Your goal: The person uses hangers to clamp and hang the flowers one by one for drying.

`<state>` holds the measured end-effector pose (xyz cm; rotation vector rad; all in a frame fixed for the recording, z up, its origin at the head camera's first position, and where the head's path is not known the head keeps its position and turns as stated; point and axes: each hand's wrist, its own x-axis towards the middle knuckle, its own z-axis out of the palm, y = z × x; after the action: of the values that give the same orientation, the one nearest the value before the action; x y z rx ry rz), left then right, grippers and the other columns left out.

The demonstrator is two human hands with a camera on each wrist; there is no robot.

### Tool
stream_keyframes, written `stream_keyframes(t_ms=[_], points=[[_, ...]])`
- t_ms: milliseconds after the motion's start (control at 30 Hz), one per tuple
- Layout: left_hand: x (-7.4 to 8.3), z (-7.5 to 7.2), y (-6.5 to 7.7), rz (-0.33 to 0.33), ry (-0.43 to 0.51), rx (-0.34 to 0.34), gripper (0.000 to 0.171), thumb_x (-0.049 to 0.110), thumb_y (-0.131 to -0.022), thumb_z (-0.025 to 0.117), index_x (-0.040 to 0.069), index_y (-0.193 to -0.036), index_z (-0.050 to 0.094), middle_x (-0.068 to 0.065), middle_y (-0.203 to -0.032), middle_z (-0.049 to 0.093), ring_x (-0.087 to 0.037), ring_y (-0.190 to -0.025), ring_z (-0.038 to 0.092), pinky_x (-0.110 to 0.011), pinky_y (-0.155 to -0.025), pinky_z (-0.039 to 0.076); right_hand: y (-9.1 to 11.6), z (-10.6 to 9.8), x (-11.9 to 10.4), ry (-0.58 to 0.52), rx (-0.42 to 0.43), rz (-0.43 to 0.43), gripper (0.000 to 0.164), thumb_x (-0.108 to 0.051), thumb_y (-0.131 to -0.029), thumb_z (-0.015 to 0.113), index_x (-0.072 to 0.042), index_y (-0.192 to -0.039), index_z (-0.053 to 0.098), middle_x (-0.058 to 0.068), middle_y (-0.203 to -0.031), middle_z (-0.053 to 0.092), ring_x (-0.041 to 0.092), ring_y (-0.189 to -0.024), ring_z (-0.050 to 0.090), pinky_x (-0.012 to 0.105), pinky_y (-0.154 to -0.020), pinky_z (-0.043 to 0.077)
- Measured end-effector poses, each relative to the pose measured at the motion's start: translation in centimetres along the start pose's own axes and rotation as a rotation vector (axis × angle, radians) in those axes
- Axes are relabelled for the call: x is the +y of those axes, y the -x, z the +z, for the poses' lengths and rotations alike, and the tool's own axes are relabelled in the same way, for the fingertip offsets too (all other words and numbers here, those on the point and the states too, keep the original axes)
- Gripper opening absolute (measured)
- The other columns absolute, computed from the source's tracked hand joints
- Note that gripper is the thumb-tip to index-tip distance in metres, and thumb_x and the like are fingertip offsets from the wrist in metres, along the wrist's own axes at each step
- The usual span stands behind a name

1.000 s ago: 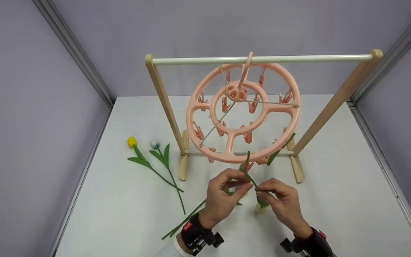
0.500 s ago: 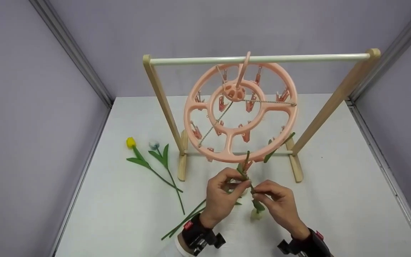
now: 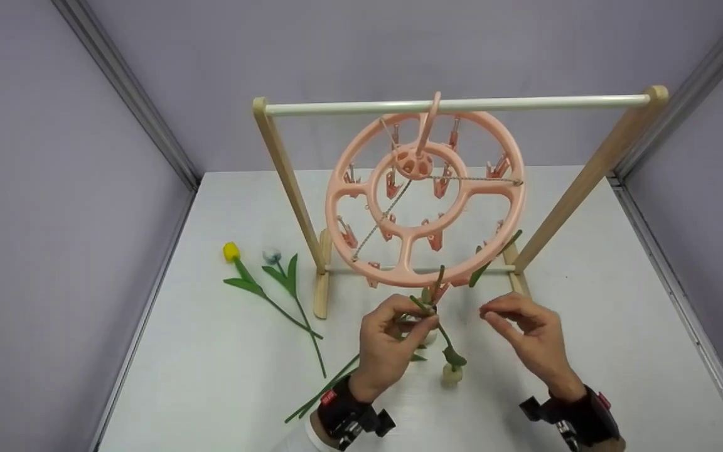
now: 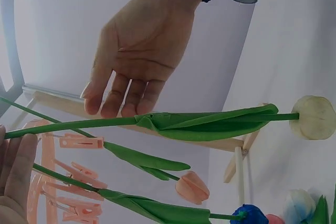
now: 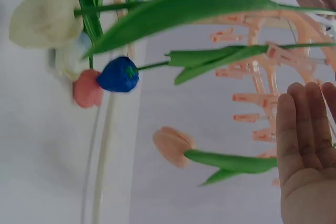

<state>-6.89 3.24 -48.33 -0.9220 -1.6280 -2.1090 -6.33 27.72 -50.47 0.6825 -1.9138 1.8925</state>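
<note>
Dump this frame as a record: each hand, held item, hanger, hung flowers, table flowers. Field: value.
left hand: pinches stem of white tulip
right hand: holds nothing, apart from the stem
white tulip: bloom hanging below left hand
pink hanger: hooked over white bar
hung on hanger: blue tulip, peach tulip
on table, far left: yellow tulip, blue-white tulip, stems crossing
</note>
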Motion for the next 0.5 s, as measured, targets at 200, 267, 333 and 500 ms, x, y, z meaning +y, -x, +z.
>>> stream_keyframes(t_ms=[200,267,333,500], points=[[0.2,0.0,0.1,-0.031,-0.008,0.02,0.014,-0.012,-0.091,0.073,-0.006,-0.103,0.066,-0.027,-0.096,0.066,-0.026,-0.087,0.077,-0.037,-0.073,0.069,-3.7,-3.0,-0.7,0.062,0.137,-0.008,0.015,0.025,-0.09,0.062,0.022,-0.103,0.069,0.004,-0.097,0.08,0.01,-0.088,0.078,0.018,-0.082,0.064],[0.3,0.1,0.1,-0.044,-0.011,0.024,0.014,-0.011,-0.091,0.074,-0.006,-0.103,0.066,-0.027,-0.096,0.066,-0.026,-0.087,0.077,-0.038,-0.074,0.069,-5.0,-3.6,-0.9,0.101,0.166,0.006,0.013,0.022,-0.092,0.065,0.022,-0.104,0.069,0.0,-0.096,0.081,0.008,-0.086,0.078,0.017,-0.081,0.063],[0.3,0.1,0.1,-0.049,-0.015,0.025,0.015,-0.011,-0.091,0.074,-0.005,-0.103,0.067,-0.027,-0.096,0.066,-0.024,-0.088,0.078,-0.038,-0.074,0.069,-6.2,-4.2,-0.8,0.109,0.181,0.004,0.013,0.02,-0.092,0.066,0.023,-0.105,0.068,0.0,-0.097,0.081,0.008,-0.086,0.078,0.016,-0.08,0.063],[0.3,0.1,0.1,-0.045,-0.01,0.025,0.015,-0.011,-0.091,0.074,-0.006,-0.103,0.066,-0.028,-0.096,0.066,-0.013,-0.093,0.076,-0.038,-0.075,0.069,-8.9,-4.9,-0.1,0.218,0.217,0.008,0.014,0.015,-0.094,0.067,0.021,-0.107,0.07,-0.007,-0.097,0.081,0.004,-0.084,0.077,0.013,-0.079,0.061]])
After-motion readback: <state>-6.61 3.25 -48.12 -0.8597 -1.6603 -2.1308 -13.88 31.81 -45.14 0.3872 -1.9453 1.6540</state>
